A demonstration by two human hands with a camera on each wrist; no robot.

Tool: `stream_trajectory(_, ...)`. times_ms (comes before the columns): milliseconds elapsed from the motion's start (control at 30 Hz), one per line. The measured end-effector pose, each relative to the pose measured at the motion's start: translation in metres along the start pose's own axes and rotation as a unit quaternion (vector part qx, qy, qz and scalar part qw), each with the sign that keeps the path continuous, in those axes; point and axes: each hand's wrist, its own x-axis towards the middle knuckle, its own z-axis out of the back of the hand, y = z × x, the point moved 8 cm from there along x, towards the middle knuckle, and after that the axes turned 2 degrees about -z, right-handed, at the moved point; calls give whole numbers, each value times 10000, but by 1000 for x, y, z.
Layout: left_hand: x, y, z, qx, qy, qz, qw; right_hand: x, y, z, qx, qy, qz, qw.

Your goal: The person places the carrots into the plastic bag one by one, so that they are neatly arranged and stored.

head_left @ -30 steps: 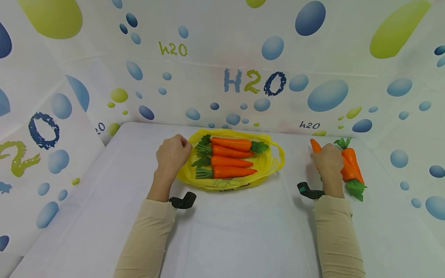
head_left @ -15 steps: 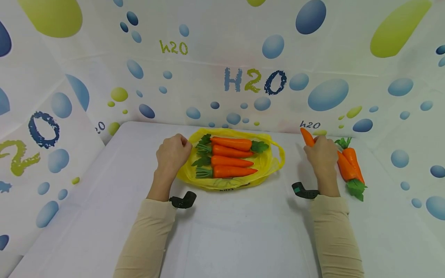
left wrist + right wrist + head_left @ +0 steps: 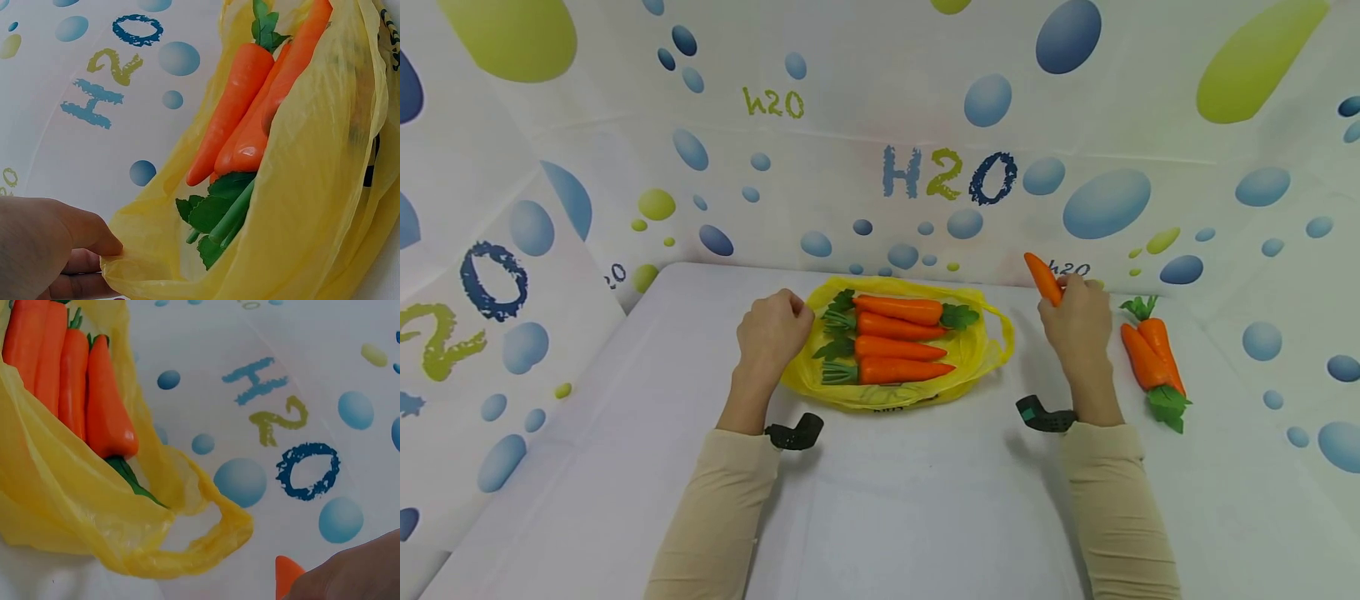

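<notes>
A yellow plastic bag (image 3: 977, 367) lies spread on the table with several orange carrots (image 3: 901, 371) side by side in it. At its left edge my left hand (image 3: 772, 329) pinches the bag's rim between thumb and fingers, as the left wrist view shows. Raised to the right of the bag, my right hand (image 3: 1081, 325) grips a single carrot (image 3: 1042, 277) whose tip points up and left. The leafy end of that carrot is hidden behind the hand. In the right wrist view only its orange tip (image 3: 287, 575) shows beside the hand.
Two more carrots (image 3: 1153, 354) lie together on the white table (image 3: 910, 500) at the right, leaves at opposite ends. A looped bag handle (image 3: 1006, 342) sticks out on the bag's right side. A white printed sheet (image 3: 850, 108) forms the wall behind.
My right hand has lifted its carrot away from the two at the right and carried it leftward and up. The left hand stays at the bag's edge.
</notes>
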Motion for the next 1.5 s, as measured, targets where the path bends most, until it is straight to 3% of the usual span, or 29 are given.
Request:
stream_trajectory(400, 1, 0, -1, 11, 27, 23, 10000, -11, 27, 2, -5, -229, 599, 9979)
stream_trajectory(867, 1, 0, -2, -25, -25, -31, 10000, -26, 60, -9, -93, -453, 1335, 9900)
stream_trajectory(1067, 1, 0, -2, -33, -36, -41, 10000, -37, 79, -13, 3, -605, 1870, 9805)
stream_trajectory(1500, 1, 0, -1, -29, -41, -35, 10000, -65, 116, -31, -20, -1007, 2970, 9496)
